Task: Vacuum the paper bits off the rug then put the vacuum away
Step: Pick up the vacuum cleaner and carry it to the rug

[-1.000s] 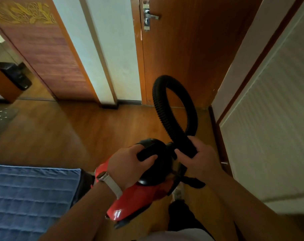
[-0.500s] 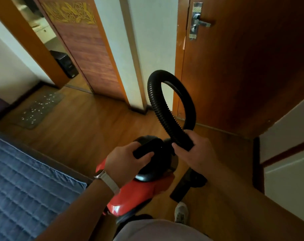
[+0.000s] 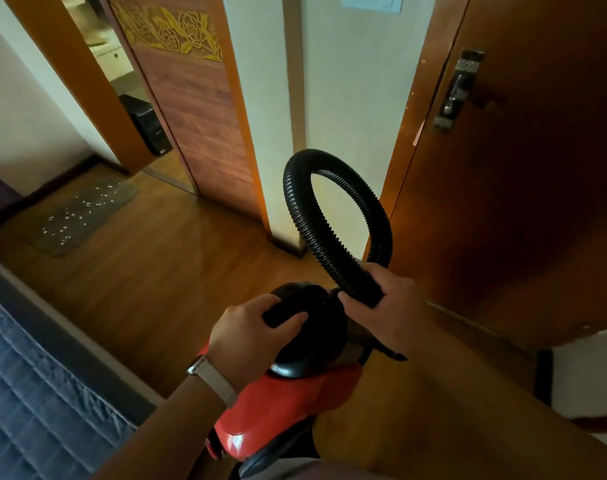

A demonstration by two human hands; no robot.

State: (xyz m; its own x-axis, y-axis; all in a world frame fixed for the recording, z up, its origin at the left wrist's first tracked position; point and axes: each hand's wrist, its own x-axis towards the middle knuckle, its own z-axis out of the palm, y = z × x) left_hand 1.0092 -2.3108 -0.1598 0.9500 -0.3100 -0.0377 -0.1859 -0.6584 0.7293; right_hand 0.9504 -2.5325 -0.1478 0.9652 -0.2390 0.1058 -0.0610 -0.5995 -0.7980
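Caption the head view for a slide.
Left hand grips the red canister vacuum by its black handle, right hand the ribbed black hose; paper-strewn grey rug lies ahead.

floor (image 3: 163, 278): open boards run from the bed (image 3: 35, 393) to the paper-strewn rug (image 3: 83, 216) | lower left: bed blocks | ahead, right: wall post (image 3: 330, 98) and door (image 3: 520, 202) block | hose (image 3: 305, 216) loop rises before post | doorway (image 3: 118, 74): open, black box (image 3: 149, 128) inside

Head view — forward and down; close
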